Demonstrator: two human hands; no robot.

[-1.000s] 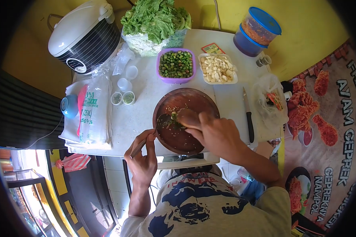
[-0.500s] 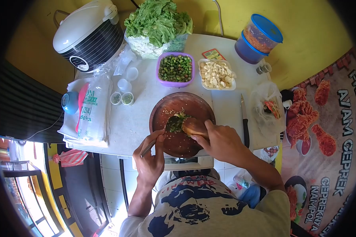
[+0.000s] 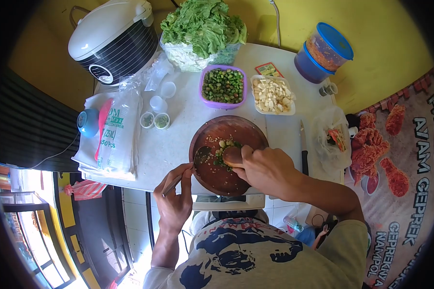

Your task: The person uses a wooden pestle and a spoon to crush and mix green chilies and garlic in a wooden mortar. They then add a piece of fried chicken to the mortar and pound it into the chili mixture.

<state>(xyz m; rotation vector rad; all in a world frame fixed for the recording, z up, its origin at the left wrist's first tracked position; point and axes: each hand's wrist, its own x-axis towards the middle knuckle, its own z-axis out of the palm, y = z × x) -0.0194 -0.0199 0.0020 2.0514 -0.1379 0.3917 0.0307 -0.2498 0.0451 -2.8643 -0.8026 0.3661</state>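
A round brown mortar (image 3: 253, 135) sits at the table's front edge. Crushed green bits and pale seeds (image 3: 221, 166) lie in it. My right hand (image 3: 267, 168) is closed around a wooden pestle (image 3: 233, 155), its head resting on the green bits. In my left hand (image 3: 173, 196) is a metal spoon (image 3: 202, 153), gripped by its handle between the fingers. The dark spoon bowl lies inside the mortar on the left, apart from the pestle.
Behind the mortar stand a purple tub of green chillies (image 3: 223, 102) and a white tray of peeled garlic (image 3: 273, 95). A knife (image 3: 304, 149) and plastic bag (image 3: 329, 156) lie right. Small cups (image 3: 162, 120), plastic packs (image 3: 118, 159) and a rice cooker (image 3: 112, 43) are left.
The spoon has moved left, away from the pestle, uncovering the green bits. The pestle now stands more upright over them. The whole view has shifted slightly.
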